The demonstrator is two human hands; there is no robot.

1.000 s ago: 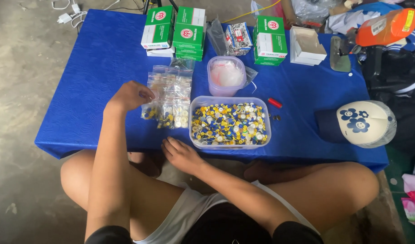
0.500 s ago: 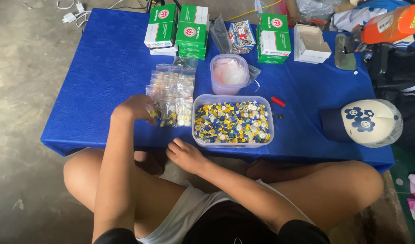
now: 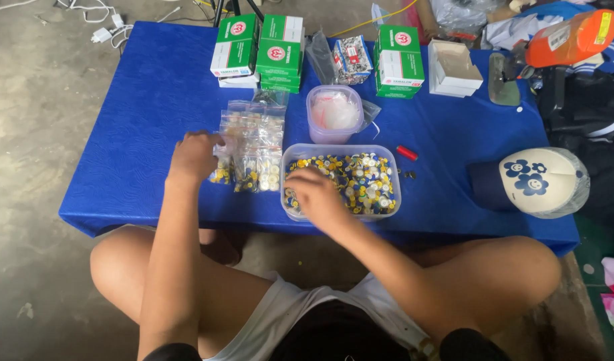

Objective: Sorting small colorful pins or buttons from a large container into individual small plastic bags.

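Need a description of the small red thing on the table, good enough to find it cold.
Start at the blue table, then find the clear rectangular tub of yellow, white and blue buttons near its front edge. Just past the tub's far right corner lies the small red cylinder, flat on the cloth. It is the only red item there; the specks beside it are tiny and dark.

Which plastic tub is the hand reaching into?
The wide, shallow tub full of little yellow, white and blue pieces. The right hand is in it; the smaller round tub behind holds something pinkish.
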